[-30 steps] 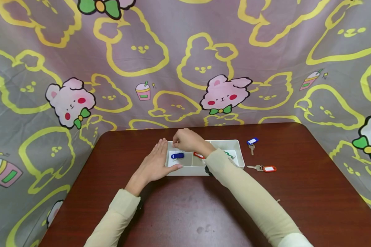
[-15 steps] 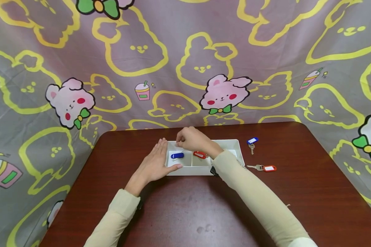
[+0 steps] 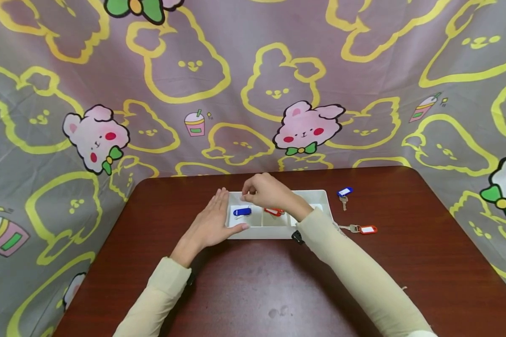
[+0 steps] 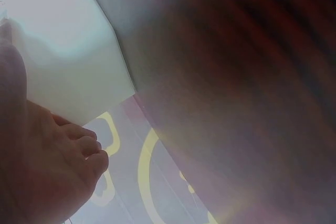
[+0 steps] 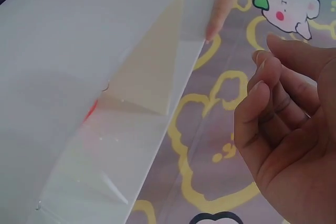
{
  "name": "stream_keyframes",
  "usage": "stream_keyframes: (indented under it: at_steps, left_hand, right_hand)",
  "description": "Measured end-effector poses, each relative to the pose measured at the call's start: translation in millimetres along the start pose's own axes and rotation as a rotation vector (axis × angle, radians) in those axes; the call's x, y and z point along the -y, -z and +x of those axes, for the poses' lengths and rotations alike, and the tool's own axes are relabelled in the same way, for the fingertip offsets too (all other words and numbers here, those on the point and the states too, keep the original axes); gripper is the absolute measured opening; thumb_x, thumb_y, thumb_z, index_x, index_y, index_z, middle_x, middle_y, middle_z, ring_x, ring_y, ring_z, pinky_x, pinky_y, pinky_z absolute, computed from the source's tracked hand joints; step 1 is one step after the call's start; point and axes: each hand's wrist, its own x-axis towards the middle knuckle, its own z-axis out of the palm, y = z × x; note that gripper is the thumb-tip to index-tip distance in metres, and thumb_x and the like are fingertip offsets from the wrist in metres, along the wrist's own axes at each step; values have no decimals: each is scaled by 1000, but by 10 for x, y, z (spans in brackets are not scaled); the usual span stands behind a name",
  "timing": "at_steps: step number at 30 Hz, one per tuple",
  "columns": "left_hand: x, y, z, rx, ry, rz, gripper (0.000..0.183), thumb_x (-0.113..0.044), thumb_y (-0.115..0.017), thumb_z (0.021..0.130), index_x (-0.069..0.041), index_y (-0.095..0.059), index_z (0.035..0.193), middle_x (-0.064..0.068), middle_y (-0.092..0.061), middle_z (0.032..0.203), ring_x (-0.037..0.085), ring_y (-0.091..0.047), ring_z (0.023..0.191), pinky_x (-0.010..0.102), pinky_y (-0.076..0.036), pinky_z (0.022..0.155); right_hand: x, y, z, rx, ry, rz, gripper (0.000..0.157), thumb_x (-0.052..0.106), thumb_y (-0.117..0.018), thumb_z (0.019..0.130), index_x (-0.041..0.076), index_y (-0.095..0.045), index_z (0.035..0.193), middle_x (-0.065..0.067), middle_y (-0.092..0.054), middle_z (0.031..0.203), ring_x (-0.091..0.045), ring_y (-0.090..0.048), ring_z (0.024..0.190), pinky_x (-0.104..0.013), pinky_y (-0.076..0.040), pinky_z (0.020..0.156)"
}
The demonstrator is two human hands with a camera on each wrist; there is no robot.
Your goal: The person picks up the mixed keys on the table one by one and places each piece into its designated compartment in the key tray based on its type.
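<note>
A white divided box (image 3: 257, 232) stands on the table. My left hand (image 3: 206, 222) rests along its left end, fingers straight on the outer side and thumb over the front edge. In the left compartment lies a blue key tag (image 3: 242, 212) with a ring. A red key tag (image 3: 273, 212) lies in the middle compartment, partly covered by my right hand (image 3: 267, 191). That hand hovers over the box; the right wrist view shows its fingers (image 5: 257, 98) loosely curled with nothing visible between them. My right forearm hides much of the right compartment.
Right of the box lie a blue-tagged key (image 3: 344, 196) and a red-tagged key (image 3: 358, 229) on the brown table (image 3: 253, 290). A patterned curtain (image 3: 236, 89) hangs behind the table. A small pale thing shows beside my right forearm.
My right hand has drifted slightly right above the box, and its forearm has swung to the right, covering the green tag in the right compartment. My left hand stays in place.
</note>
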Motion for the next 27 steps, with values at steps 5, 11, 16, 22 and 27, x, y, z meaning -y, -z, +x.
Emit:
stream_keyframes:
  at_steps: [5,11,16,22,27]
  left_hand:
    - [5,0,2,5,7,0,128,-92,-44,88,4,-12,166,24,-12,176,36,-12,166,46,-19,135]
    - [8,-4,14,5,4,-4,127,-91,-44,88,5,-13,166,24,-11,176,36,-12,166,46,-19,135]
    - [0,-5,14,0,2,-1,127,-90,-46,89,6,-14,166,25,-13,175,37,-14,165,47,-20,135]
    - [-6,-6,17,6,6,1,126,-89,-46,89,6,-12,166,25,-12,175,37,-12,166,47,-20,135]
    - [-11,-4,27,19,13,1,127,-90,-45,89,5,-12,166,24,-11,176,35,-9,166,45,-18,135]
  right_hand:
    - [9,40,-86,-23,22,29,10,22,-76,98,14,-81,97,3,-79,87,-8,-67,75,-27,-57,74]
    - [-16,82,-199,-46,26,54,11,21,-76,98,12,-82,99,2,-78,82,-7,-61,64,-24,-51,62]
    - [-49,95,-287,-70,26,78,12,21,-76,97,11,-82,98,2,-75,74,-5,-57,58,-23,-47,57]
    - [-99,118,-417,-85,23,106,14,23,-76,97,11,-82,100,-2,-77,75,-5,-57,58,-24,-48,59]
    - [-143,143,-538,-92,3,142,14,24,-76,97,12,-81,101,-3,-75,75,-7,-57,58,-26,-48,59]
